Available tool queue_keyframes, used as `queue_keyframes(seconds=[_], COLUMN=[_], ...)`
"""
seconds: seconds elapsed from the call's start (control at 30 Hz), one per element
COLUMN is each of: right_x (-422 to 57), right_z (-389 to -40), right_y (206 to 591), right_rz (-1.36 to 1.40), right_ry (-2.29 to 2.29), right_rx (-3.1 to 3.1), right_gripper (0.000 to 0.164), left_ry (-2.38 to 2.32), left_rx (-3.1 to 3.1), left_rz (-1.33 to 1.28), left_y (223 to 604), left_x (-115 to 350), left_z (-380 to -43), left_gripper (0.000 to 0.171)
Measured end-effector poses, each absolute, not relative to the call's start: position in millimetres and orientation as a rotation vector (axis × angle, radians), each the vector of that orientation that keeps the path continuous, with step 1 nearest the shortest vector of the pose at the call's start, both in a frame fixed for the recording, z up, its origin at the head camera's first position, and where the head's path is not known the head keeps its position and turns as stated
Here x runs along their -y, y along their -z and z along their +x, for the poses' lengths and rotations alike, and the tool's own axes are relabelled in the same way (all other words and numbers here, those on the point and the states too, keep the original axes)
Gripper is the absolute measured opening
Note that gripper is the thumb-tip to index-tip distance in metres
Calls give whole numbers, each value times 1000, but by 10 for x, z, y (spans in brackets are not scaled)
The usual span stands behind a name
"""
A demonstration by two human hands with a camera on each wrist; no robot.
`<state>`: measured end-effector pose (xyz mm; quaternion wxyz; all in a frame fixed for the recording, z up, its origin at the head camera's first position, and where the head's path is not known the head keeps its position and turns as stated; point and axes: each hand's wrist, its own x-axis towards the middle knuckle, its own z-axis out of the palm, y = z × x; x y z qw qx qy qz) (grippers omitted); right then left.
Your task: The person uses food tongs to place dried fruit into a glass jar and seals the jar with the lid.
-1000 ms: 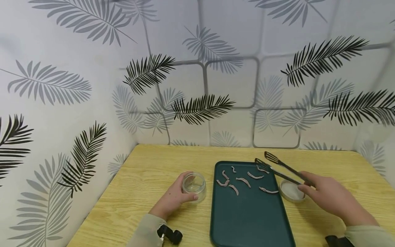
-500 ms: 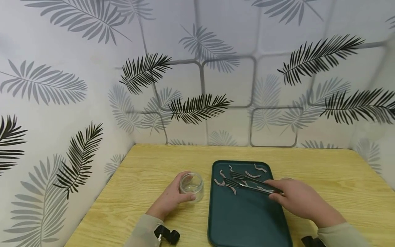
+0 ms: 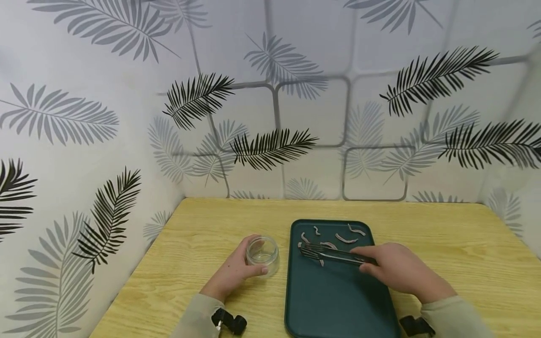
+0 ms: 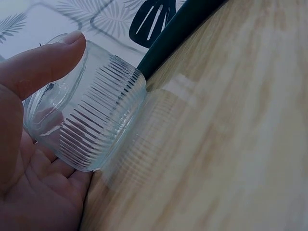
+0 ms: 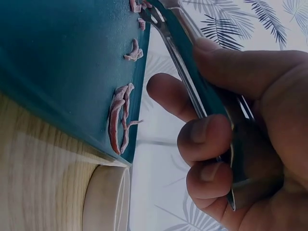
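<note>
Dark slotted tongs (image 3: 341, 258) are stretching over the far part of a dark green tray (image 3: 338, 295), heads slightly apart above some thin pinkish strips (image 3: 347, 241); honestly can't tell if they're pinching one; the right hand (image 3: 397, 272) is gripping the tongs with thumb and curled fingers, so the hand's pretty much closed round them; other strips are lying scattered toward the tray's far end; meanwhile the left hand (image 3: 232, 272) is holding a clear ribbed glass jar (image 3: 270, 266), thumb on one side and fingers curving round the other; jar's standing upright on the wood-look table (image 3: 203, 225), just left of the tray; a pale round lid-like thing (image 5: 103, 197) is sitting just beside the tray; leaf-print wall covering (image 3: 304, 159) is filling the background.
</note>
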<state>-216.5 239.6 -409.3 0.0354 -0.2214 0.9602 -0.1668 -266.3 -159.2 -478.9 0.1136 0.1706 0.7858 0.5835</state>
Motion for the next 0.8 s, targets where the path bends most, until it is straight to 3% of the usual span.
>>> queue_keyframes(seconds=[0.8], right_x=[-2339], right_z=[-2130], right_y=[3995], right_rz=[-827], right_ry=[524], right_rx=[-3039], right_gripper=[42], left_ry=[-1678], left_rx=[-2323], left_rz=[518], left_y=[4767], left_x=[1595], left_z=[-2685], left_gripper=[83])
